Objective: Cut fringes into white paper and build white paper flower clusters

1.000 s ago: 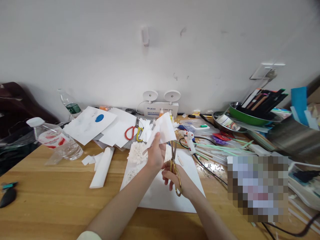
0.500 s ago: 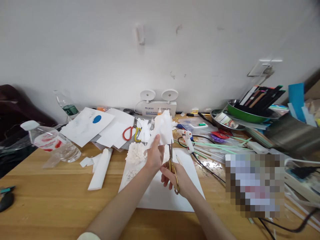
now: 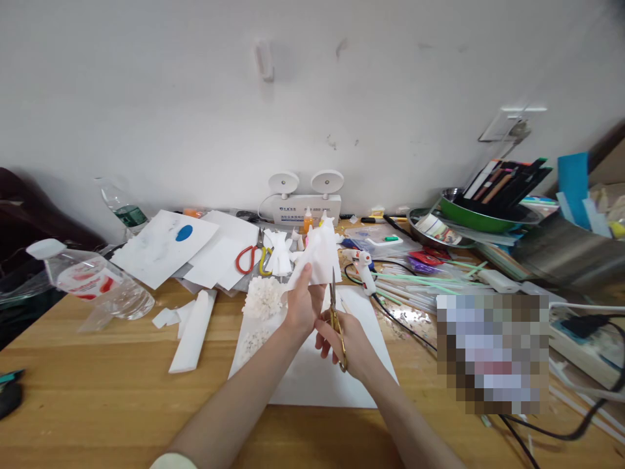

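Observation:
My left hand (image 3: 303, 305) is closed on a piece of white paper (image 3: 318, 257), thumb on its near face. The paper stands up with an irregular cut outline. My right hand (image 3: 344, 342) grips gold-handled scissors (image 3: 334, 312), whose blades point up beside the paper's lower right corner. The blades look nearly closed. Below both hands lies a white sheet (image 3: 322, 384) on the wooden table. A heap of small white pieces (image 3: 263, 298) rests on the sheet's upper left. Behind it stands a white cut-out shape (image 3: 279, 254).
Red-handled scissors (image 3: 245, 259) and white sheets (image 3: 166, 251) lie at the back left. A water bottle (image 3: 92, 280) tilts at far left, near a folded white strip (image 3: 194, 335). On the right are a glue gun (image 3: 364, 270), straws (image 3: 415, 284) and a green bowl (image 3: 488, 212) of pens.
The white paper has tipped slightly right and down, uncovering an orange bottle behind it. The scissors now sit just off the paper's edge. The whole view has shifted slightly.

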A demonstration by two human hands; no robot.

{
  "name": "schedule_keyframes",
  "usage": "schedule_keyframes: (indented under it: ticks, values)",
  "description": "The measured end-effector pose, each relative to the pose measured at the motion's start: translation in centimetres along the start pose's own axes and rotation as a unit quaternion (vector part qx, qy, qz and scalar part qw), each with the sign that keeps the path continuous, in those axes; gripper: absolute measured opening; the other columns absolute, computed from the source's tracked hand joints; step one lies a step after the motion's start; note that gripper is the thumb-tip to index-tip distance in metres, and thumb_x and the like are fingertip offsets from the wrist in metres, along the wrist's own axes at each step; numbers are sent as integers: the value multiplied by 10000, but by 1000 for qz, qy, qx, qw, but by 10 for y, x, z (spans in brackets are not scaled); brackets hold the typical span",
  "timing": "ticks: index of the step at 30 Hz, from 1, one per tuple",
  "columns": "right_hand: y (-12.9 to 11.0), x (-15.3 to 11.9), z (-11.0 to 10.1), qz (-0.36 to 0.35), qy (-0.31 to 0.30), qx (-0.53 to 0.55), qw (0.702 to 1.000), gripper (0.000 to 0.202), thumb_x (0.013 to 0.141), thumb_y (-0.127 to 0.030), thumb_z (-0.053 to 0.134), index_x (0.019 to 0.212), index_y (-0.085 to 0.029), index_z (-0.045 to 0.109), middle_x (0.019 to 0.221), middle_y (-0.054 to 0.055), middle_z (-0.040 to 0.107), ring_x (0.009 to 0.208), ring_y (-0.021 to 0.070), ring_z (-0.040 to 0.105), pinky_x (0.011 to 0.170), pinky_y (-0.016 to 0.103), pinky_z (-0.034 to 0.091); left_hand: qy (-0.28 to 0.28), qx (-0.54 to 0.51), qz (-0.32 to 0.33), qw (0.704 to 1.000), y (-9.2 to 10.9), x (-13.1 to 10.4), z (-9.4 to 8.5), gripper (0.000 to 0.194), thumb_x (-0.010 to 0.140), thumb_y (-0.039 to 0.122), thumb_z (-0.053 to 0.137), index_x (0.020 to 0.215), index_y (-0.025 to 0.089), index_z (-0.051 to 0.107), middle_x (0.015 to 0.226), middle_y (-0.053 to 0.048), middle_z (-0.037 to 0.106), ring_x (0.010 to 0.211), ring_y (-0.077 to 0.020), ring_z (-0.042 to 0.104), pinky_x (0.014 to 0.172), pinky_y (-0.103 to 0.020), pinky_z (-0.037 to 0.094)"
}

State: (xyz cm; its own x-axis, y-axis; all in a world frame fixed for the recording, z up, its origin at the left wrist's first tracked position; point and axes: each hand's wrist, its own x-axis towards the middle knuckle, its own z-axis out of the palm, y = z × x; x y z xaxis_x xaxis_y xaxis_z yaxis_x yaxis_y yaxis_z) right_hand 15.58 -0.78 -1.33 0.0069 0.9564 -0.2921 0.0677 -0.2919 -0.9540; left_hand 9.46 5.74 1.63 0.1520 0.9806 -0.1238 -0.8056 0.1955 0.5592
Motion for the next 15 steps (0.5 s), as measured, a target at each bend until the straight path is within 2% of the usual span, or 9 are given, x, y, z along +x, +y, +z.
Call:
schedule_keyframes:
  ticks: [8, 15]
  values:
    - [-1, 1, -2, -10, 17, -11, 1000, 184, 727, -347, 511, 688, -168, 494, 489, -10, 555, 382, 94, 499, 313, 169, 303, -10, 14, 23, 1000, 0, -2, 2, 244, 799, 251, 533, 1003, 164, 635, 1031, -64, 672, 1067, -192, 564, 995, -313, 370]
    - [3, 4, -3, -18, 22, -16, 999, 162, 733, -305, 473, 658, -163, 494, 480, -9, 547, 360, 87, 481, 311, 170, 278, 3, 27, -18, 999, 0, -4, 4, 284, 777, 284, 557, 1014, 140, 620, 1057, -81, 659, 1101, -204, 539, 971, -309, 395]
